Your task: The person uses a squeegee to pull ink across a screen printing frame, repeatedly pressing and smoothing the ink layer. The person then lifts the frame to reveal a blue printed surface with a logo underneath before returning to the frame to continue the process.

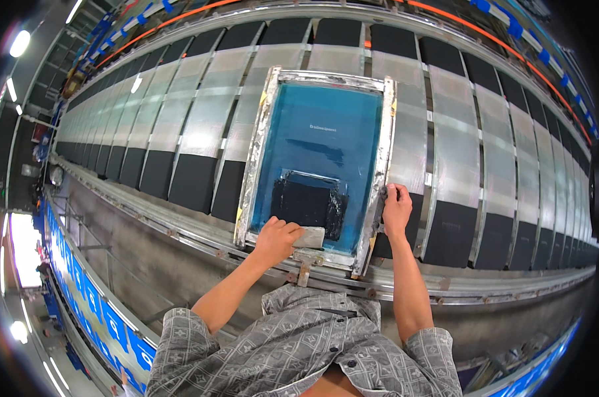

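A screen printing frame [388, 122] with blue mesh and ink-smeared pale rails lies across the pallets in front of me. Black ink [304, 200] coats the lower part of its mesh. My left hand [277, 241] is closed on a squeegee [310, 237], a short pale blade low inside the frame, just below the ink. At the outer side of the right rail, my right hand [397, 208] has its fingers curled in against the frame; the exact fingertip contact is partly hidden.
Long rows of pallets carrying black fabric pieces [450, 231] stretch away on both sides. A metal rail [200, 246] runs along the near edge. Blue printed pieces [101, 291] line another table at lower left. An orange strip [484, 40] follows the far side.
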Action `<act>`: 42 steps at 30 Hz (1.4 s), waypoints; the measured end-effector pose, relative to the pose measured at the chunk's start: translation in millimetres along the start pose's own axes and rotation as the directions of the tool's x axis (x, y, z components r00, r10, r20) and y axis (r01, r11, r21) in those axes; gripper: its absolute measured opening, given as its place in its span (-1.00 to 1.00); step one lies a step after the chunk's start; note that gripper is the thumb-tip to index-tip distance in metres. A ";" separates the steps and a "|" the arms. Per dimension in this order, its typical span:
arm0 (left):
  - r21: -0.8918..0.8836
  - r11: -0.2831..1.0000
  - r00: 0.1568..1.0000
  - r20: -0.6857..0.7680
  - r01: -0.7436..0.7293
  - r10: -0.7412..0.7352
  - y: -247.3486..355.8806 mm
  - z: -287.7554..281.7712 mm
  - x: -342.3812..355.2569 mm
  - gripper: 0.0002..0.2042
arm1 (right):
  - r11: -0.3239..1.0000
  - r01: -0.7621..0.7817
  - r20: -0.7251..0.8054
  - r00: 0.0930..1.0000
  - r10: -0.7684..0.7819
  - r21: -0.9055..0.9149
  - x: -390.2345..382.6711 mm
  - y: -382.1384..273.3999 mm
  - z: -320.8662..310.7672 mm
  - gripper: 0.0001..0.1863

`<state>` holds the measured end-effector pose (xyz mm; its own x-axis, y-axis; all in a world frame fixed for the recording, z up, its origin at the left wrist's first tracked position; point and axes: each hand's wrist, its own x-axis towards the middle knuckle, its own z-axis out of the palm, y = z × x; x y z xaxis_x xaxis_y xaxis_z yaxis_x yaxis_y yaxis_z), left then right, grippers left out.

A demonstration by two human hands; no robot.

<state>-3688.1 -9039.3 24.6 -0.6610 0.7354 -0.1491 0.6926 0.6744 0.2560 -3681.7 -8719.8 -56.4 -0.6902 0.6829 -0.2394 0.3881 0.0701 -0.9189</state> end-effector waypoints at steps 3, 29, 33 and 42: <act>-0.071 0.996 0.992 0.115 -0.049 0.057 -9.1 -23.3 20.5 -0.65 | 0.998 0.000 -0.008 1.000 -0.001 -0.066 6.1 5.9 1.5 -0.71; 0.009 0.991 0.990 0.045 -0.133 0.133 -59.5 -51.3 113.5 -0.85 | 0.996 -0.056 0.015 0.998 0.058 -0.067 7.8 4.6 9.6 -0.70; -0.020 0.999 0.999 -0.009 -0.049 0.048 -53.3 -28.1 89.9 -0.63 | 0.989 -0.123 0.057 0.990 0.128 -0.084 7.0 -10.3 6.8 -0.73; -0.003 0.999 0.961 -0.272 -0.052 0.050 -44.0 -11.9 -55.0 -0.45 | 0.999 0.026 -0.008 1.000 -0.027 -0.032 -16.3 -55.1 50.5 -0.73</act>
<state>-3685.7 -9110.3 32.9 -0.6795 0.7221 0.1296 0.7253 0.6348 0.2664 -3722.7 -8771.5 -17.7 -0.6954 0.6865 -0.2123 0.3890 0.1112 -0.9145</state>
